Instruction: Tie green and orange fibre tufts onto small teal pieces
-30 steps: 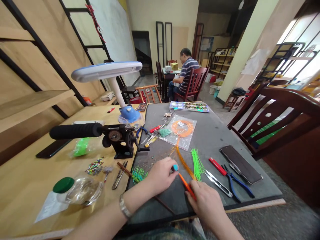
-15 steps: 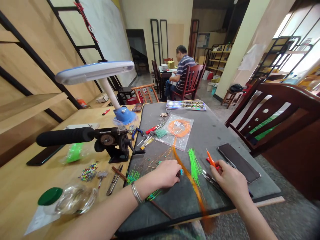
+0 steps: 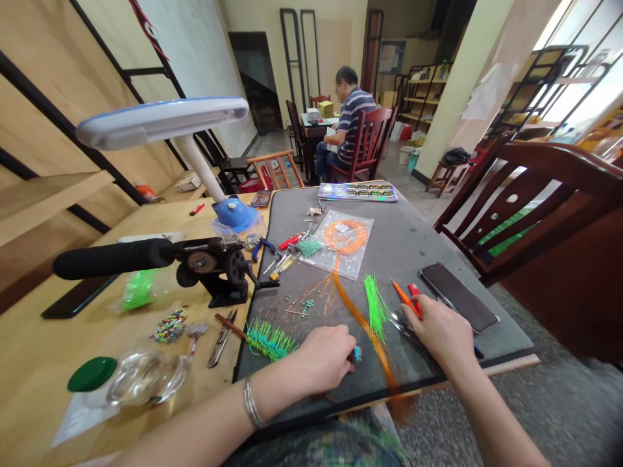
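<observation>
My left hand (image 3: 325, 358) rests on the grey mat (image 3: 413, 240), fingers pinched on a small blue bead piece (image 3: 357, 353). A bundle of orange wires (image 3: 363, 321) runs from the plastic bag (image 3: 337, 243) past that hand to the table's front edge. My right hand (image 3: 440, 331) is closed around an orange stick (image 3: 402, 295), beside red-handled pliers (image 3: 415, 293) and small snips (image 3: 403, 327). Bright green wires (image 3: 374, 303) lie between the two hands. A teal and green wire bundle (image 3: 270, 342) lies left of my left hand.
A black hand-crank tool (image 3: 214, 266) with a foam handle and a blue desk lamp (image 3: 195, 130) stand at left. Loose beads (image 3: 170, 326), a green lid (image 3: 91, 374), a clear bag and a phone (image 3: 457, 296) lie around. A person sits far back; a wooden chair (image 3: 535, 194) at right.
My right hand let go of the orange wires near my left hand and moved right to the tools, carrying the orange stick. My left hand drew back slightly toward the table's front edge.
</observation>
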Tool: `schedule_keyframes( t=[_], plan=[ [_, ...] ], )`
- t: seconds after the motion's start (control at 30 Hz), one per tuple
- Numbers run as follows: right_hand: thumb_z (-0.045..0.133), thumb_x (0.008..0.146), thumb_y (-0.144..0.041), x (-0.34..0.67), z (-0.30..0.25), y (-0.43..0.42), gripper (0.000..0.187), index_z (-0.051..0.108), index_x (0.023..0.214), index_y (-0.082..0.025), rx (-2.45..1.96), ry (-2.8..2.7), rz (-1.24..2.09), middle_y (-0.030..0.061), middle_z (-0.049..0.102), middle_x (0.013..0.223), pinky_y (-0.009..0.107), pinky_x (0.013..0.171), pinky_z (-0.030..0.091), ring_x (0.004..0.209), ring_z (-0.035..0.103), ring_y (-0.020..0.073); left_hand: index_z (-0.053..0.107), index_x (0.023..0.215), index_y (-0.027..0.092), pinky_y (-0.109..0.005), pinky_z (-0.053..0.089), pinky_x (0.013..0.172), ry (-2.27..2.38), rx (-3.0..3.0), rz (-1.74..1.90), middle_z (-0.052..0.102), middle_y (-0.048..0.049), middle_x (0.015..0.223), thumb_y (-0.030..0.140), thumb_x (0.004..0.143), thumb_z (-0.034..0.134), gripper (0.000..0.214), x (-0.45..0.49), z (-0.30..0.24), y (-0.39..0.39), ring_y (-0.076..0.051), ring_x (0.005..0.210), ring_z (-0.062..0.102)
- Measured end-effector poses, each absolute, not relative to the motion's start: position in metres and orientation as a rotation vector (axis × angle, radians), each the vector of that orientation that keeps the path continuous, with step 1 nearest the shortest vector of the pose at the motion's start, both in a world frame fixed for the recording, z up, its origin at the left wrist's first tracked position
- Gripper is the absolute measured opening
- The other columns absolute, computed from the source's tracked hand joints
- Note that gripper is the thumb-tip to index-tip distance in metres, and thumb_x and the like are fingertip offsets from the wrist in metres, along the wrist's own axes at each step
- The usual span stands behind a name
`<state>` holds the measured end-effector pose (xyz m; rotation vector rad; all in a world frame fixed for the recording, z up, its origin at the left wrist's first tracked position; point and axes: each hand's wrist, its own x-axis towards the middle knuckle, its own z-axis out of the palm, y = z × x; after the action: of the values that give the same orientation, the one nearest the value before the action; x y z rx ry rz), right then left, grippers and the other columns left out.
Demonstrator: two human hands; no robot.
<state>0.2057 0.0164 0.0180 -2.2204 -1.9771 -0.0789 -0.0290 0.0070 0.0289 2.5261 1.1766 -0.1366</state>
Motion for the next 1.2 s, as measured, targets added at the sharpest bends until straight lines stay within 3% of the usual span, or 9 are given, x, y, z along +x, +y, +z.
schedule_keyframes(
  t=[0.07,0.2,0.3,0.37,0.47,0.63,0.83,1.07,1.2],
  plan=[
    [0.047,0.085,-0.047,0.201,0.017,-0.004,0.033,0.068,0.088,-0.021,-2.046,-1.879,0.140,0.0037,0.069,0.065,0.025,0.053,0.037,0.061,0.064,0.0195,0.066,0.081,0.020,-0.029,0.047,0.066,1.214,2.482,-0.099,0.066,-0.0062,0.087,0.032,0.083,0.057,0.015,-0.028,0.030,0.001,-0.022,0.079,0.065],
    [0.052,0.081,-0.054,0.173,0.005,-0.048,0.041,0.067,0.069,-0.018,-1.618,-1.584,1.059,0.0004,0.060,0.055,0.023,0.051,0.039,0.053,0.054,0.0144,0.064,0.083,0.021,-0.027,0.045,0.067,1.263,2.392,0.080,0.064,-0.0040,0.086,0.026,0.086,0.049,0.016,-0.031,0.031,-0.011,-0.019,0.079,0.063],
    [0.058,0.073,-0.063,0.143,-0.011,-0.064,0.050,0.068,0.083,-0.015,-1.457,-1.053,1.527,-0.0055,0.050,0.045,0.019,0.036,0.024,0.034,0.031,0.0061,0.062,0.083,0.021,-0.026,0.043,0.067,1.286,2.349,0.189,0.062,-0.0033,0.086,0.023,0.087,0.047,0.016,-0.034,0.028,-0.020,-0.018,0.077,0.061],
    [0.064,0.068,-0.063,0.126,-0.018,-0.063,0.052,0.067,0.089,-0.015,-1.329,-0.776,1.647,-0.0060,0.053,0.049,0.017,0.033,0.016,0.033,0.025,0.0029,0.061,0.083,0.021,-0.026,0.042,0.065,1.292,2.352,0.210,0.061,-0.0034,0.085,0.020,0.086,0.046,0.015,-0.036,0.027,-0.026,-0.018,0.075,0.060],
    [0.072,0.064,-0.057,0.111,-0.017,-0.055,0.049,0.066,0.091,-0.016,-1.208,-0.555,1.712,-0.0081,0.050,0.050,0.014,0.031,0.013,0.034,0.024,0.0014,0.060,0.085,0.021,-0.026,0.040,0.063,1.281,2.369,0.242,0.060,-0.0037,0.086,0.017,0.084,0.047,0.014,-0.039,0.028,-0.033,-0.017,0.073,0.058],
    [0.079,0.060,-0.050,0.112,-0.006,-0.043,0.041,0.065,0.077,-0.015,-1.151,-0.504,1.681,-0.0101,0.045,0.046,0.012,0.031,0.011,0.033,0.023,-0.0005,0.059,0.080,0.020,-0.026,0.037,0.061,1.281,2.333,0.366,0.059,-0.0031,0.082,0.013,0.082,0.048,0.013,-0.046,0.027,-0.036,-0.017,0.072,0.057],
    [0.077,0.062,-0.050,0.115,-0.006,-0.041,0.040,0.067,0.077,-0.014,-1.189,-0.603,1.555,-0.0072,0.052,0.053,0.012,0.032,0.017,0.034,0.029,-0.0005,0.061,0.075,0.019,-0.024,0.037,0.063,1.206,2.120,0.621,0.059,-0.0026,0.077,0.017,0.084,0.051,0.014,-0.049,0.019,-0.034,-0.015,0.071,0.056],
    [0.078,0.061,-0.049,0.123,0.005,-0.040,0.055,0.062,0.107,-0.024,-1.203,-0.554,1.356,-0.0026,0.067,0.073,0.014,0.035,0.030,0.044,0.046,0.0056,0.062,0.067,0.017,-0.024,0.039,0.064,1.210,1.721,0.937,0.059,-0.0025,0.069,0.030,0.086,0.054,0.025,-0.050,0.017,-0.025,-0.016,0.069,0.056],
    [0.080,0.058,-0.048,0.128,-0.001,-0.040,0.049,0.066,0.096,-0.021,-1.221,-0.523,1.373,-0.0021,0.064,0.069,0.014,0.035,0.030,0.044,0.045,0.0055,0.060,0.065,0.016,-0.024,0.040,0.064,1.219,1.526,1.041,0.058,-0.0014,0.066,0.035,0.083,0.057,0.026,-0.049,0.015,-0.020,-0.015,0.067,0.053]
  ],
)
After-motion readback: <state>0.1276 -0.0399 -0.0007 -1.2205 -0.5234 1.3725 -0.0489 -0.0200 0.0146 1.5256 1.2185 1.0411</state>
